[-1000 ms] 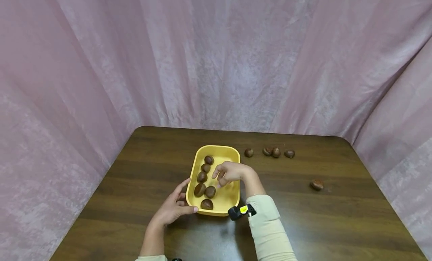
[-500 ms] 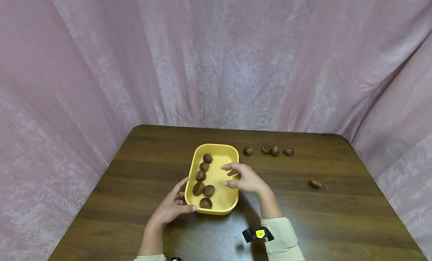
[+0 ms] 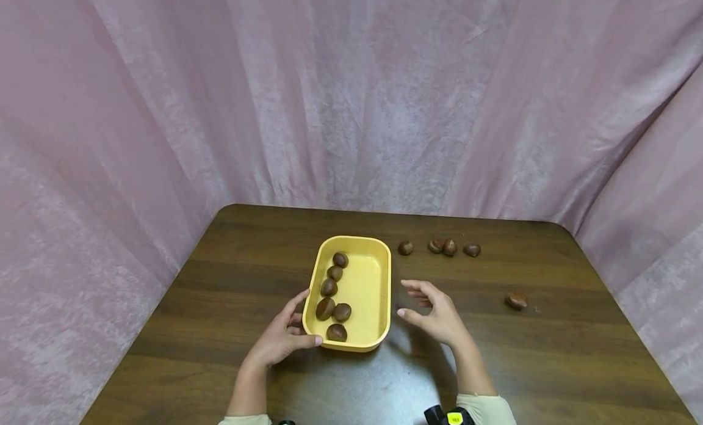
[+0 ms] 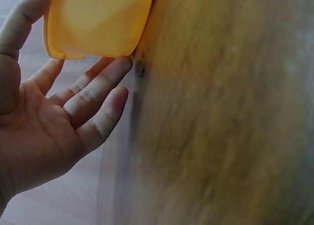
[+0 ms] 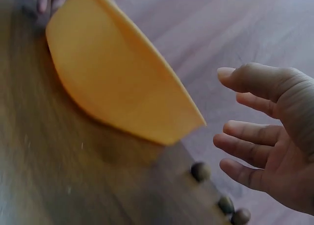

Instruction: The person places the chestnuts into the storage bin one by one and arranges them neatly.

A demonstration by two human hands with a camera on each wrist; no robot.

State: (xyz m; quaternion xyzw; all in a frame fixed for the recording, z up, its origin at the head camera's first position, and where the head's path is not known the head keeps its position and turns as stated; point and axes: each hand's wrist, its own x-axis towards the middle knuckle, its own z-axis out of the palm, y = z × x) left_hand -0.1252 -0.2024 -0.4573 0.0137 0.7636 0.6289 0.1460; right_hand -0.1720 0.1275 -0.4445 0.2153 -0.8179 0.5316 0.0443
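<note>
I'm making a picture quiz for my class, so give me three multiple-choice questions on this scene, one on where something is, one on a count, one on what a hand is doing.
1. Where does the yellow tray sit relative to the right hand?
A. to its left
B. to its right
C. under it

2. How many chestnuts lie in the tray?
A. three
B. six
C. nine

3. What is the left hand doing?
A. lying flat on the table, away from the tray
B. pinching a chestnut
C. touching the tray's near left corner

Answers:
1. A: the head view shows the right hand over the bare wooden table, the tray to its left.
2. B: six chestnuts line the tray's left side.
3. C: thumb and fingers meet the tray's corner; the fingers stay straight.
</note>
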